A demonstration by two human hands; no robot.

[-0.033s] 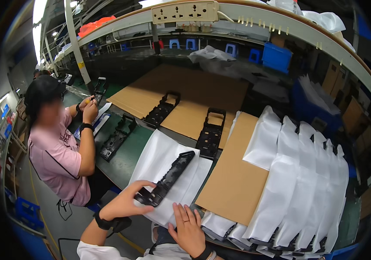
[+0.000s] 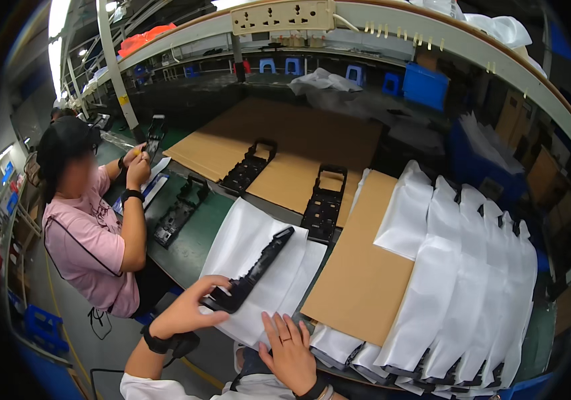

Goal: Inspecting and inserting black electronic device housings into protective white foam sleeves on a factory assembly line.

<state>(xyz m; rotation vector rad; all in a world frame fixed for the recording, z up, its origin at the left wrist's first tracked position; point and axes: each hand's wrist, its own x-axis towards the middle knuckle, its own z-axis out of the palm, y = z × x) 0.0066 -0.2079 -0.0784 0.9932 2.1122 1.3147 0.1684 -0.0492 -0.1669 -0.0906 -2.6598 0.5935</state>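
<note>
Left hand is gripping the near end of a long black plastic part, closed around it. Its long axis is running diagonally, far end pointing up-right, over white foam bags at the workbench's near edge. Right hand is lying open, flat, pressing on the bags.

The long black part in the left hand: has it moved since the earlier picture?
No. The long black part lies the same against the cardboard sheet, left hand gripping its near end.

Factory packing line, long workbench, bagged parts (white sleeves), co-worker
</note>
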